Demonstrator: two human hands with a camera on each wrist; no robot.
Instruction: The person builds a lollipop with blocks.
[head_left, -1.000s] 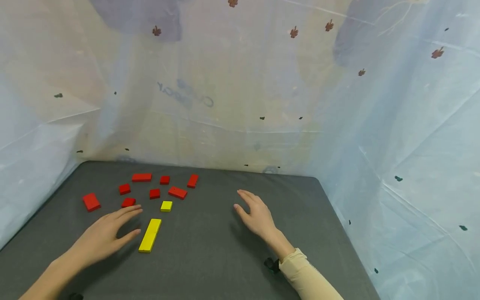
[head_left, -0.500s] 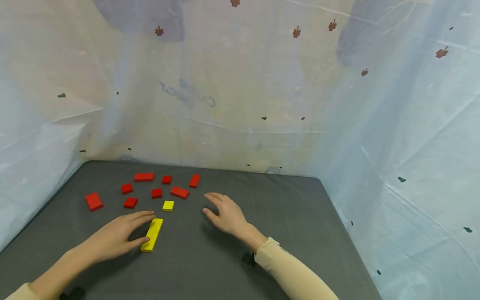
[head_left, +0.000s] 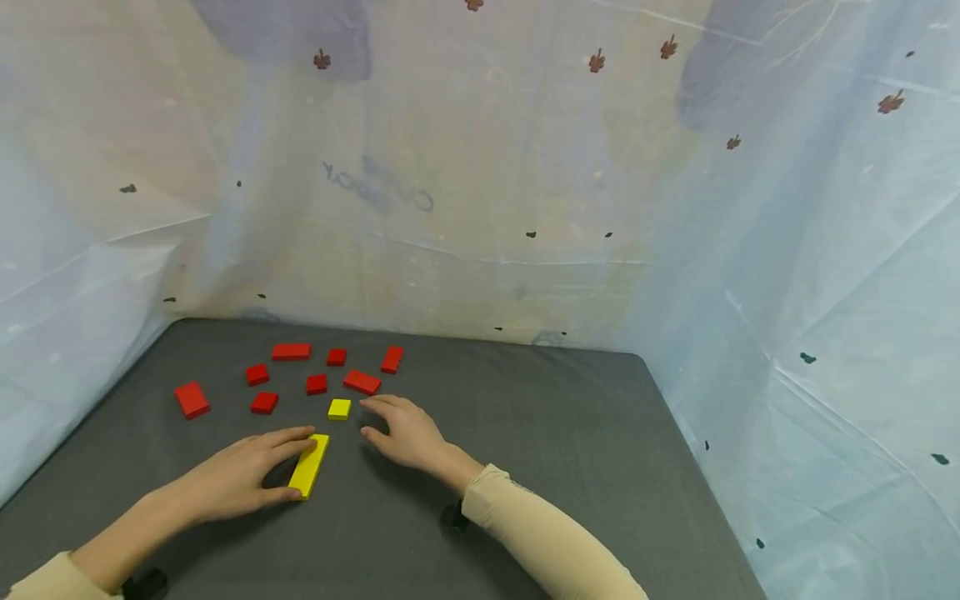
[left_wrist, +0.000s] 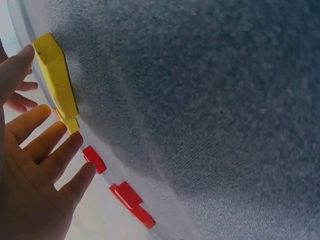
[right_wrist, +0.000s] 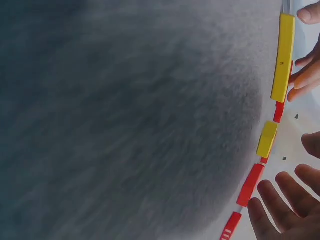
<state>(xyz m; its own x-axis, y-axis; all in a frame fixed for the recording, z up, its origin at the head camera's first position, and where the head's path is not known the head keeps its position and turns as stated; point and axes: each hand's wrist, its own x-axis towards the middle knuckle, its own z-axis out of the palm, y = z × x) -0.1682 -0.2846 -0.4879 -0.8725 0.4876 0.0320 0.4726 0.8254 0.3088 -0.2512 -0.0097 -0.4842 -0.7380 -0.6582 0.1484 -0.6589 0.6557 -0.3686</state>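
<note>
In the head view a long yellow block (head_left: 310,467) lies flat on the dark tabletop. My left hand (head_left: 236,477) is at its left side, thumb by the near end and fingertips by the far end. The left wrist view shows those fingers spread, not curled round the yellow block (left_wrist: 56,75); contact is hard to tell. A small square yellow block (head_left: 339,409) lies just beyond the long one. To its right hovers my right hand (head_left: 405,432), fingers extended and holding nothing. In the right wrist view its fingers (right_wrist: 275,207) are spread apart.
Several red blocks lie scattered behind the yellow ones, among them a rectangle (head_left: 362,382), a square (head_left: 317,384) and one at far left (head_left: 192,400). A pale printed curtain (head_left: 465,208) hangs round the back and sides of the dark table (head_left: 555,417).
My left hand has moved right, up to the long yellow block. My right hand has swung left across the table to beside the small yellow block. The blocks lie as before.
</note>
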